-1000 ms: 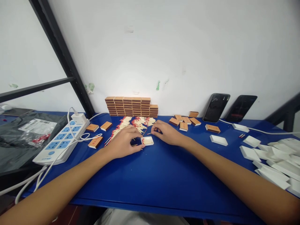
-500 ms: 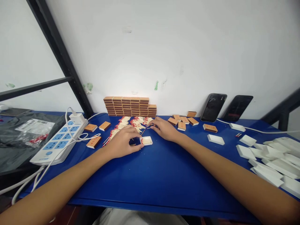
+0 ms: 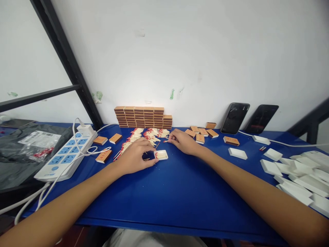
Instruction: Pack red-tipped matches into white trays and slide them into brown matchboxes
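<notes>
A small white matchbox tray lies on the blue table with several red-tipped matches in it. The thumb and fingers of my left hand grip its left end. Just behind and to the right, my right hand pinches a match, its red head pointing left. Loose matches lie in heaps beyond both hands, and one heap runs leftward behind my left hand. A stack of brown matchboxes stands against the wall behind them.
Loose matchboxes lie right of the heaps, others to the left. White empty trays are piled at the right. Two phones lean on the wall. A power strip with white cables sits left, beside a grey plastic bag.
My right hand has drawn slightly right and away from the match heap, with a match between its fingertips. My left hand stays at the tray.
</notes>
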`<state>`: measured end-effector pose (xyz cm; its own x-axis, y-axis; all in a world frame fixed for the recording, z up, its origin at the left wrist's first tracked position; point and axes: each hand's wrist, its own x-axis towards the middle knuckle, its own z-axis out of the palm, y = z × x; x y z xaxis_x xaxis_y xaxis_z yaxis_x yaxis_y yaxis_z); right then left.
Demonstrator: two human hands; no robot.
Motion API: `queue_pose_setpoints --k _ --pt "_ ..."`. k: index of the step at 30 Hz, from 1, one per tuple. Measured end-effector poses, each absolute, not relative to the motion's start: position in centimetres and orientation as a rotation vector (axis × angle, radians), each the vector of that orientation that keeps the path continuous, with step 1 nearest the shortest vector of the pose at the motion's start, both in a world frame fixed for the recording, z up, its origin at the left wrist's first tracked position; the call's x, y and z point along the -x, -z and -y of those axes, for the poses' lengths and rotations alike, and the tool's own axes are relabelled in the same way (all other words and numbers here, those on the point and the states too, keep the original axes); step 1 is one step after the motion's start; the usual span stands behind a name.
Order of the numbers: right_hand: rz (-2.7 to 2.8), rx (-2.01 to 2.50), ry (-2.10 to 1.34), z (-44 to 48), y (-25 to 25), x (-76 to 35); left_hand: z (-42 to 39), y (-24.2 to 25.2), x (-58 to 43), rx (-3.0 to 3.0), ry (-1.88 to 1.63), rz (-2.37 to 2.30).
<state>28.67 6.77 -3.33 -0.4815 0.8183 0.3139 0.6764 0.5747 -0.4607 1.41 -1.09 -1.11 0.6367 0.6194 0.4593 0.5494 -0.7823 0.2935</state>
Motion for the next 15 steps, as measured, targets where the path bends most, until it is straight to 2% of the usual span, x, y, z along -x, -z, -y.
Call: queue_pose_setpoints --k 15 --pt "2.370 1.121 -0.407 -6.22 2.64 -28.76 1.05 1.09 -1.40 -2.732 -0.817 -0.978"
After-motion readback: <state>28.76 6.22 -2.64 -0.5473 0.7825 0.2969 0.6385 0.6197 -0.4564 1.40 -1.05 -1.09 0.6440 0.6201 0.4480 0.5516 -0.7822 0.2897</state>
